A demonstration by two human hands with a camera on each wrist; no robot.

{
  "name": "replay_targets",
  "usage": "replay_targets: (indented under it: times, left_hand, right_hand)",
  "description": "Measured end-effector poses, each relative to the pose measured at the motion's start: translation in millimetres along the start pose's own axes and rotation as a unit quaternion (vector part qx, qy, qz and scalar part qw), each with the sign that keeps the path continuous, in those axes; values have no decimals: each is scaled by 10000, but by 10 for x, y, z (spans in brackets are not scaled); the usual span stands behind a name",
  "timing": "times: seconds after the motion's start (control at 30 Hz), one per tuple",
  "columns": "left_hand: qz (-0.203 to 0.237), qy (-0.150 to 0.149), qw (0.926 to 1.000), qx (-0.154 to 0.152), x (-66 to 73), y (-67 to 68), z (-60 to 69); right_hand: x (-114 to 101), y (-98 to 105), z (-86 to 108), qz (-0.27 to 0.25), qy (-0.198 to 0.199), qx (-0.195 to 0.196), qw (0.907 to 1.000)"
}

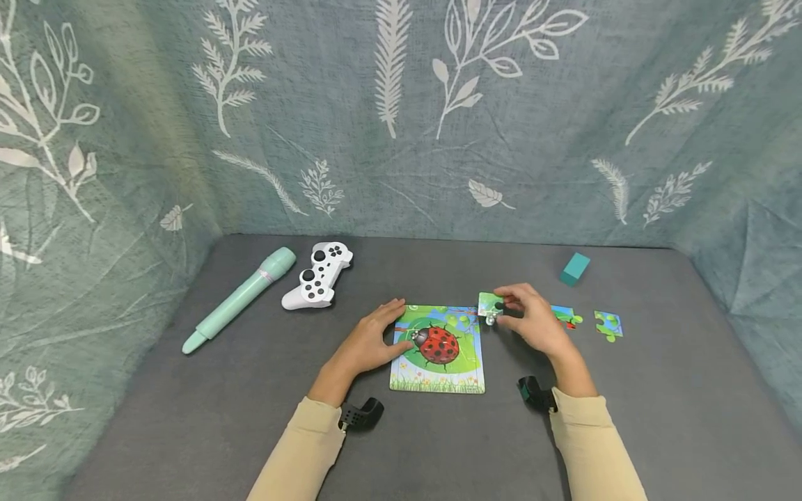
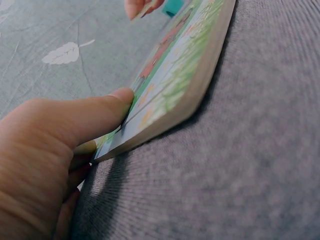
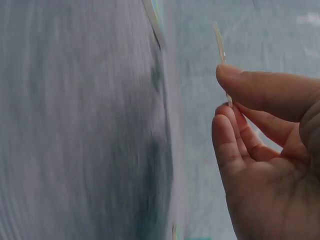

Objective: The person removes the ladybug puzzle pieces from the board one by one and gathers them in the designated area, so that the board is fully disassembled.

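Note:
A ladybug jigsaw puzzle (image 1: 438, 376) lies flat in its thin frame on the dark cloth. My left hand (image 1: 370, 341) holds its left side, with the thumb on the picture and the other fingers at the edge, as the left wrist view (image 2: 45, 145) of the hand also shows. Just off the upper right corner, my right hand (image 1: 532, 316) pinches a green jigsaw piece (image 1: 487, 303) between thumb and fingers. Seen edge-on in the right wrist view, that thin piece (image 3: 219, 42) is clear of the table. Part of it is hidden by the fingers.
Right of the right hand lie two loose jigsaw pieces, one nearer (image 1: 564, 315) and one farther right (image 1: 609, 325). A teal block (image 1: 574, 269) stands behind them. At the left are a white game controller (image 1: 318, 277) and a mint-green tube-shaped thing (image 1: 241, 299). A leaf-patterned curtain (image 1: 426, 174) hangs behind.

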State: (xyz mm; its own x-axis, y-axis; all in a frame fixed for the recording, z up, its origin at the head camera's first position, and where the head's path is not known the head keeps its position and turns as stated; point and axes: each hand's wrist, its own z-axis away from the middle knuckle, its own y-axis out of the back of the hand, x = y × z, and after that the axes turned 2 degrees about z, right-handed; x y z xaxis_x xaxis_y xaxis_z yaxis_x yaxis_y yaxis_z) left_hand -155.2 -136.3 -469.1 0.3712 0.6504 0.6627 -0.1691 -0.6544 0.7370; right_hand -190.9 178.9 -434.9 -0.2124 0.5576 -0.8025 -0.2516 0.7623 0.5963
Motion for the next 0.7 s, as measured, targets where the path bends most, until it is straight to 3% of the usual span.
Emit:
replay_targets:
  times: [0.3, 0.7]
  left_hand:
    - [-44, -3, 10000, 23, -31, -13, 4]
    - [-81, -42, 9999, 43, -32, -13, 0]
  right_hand:
    - [249, 192, 75, 206, -156, 286, 9993]
    - [323, 214, 93, 850, -207, 464, 9951]
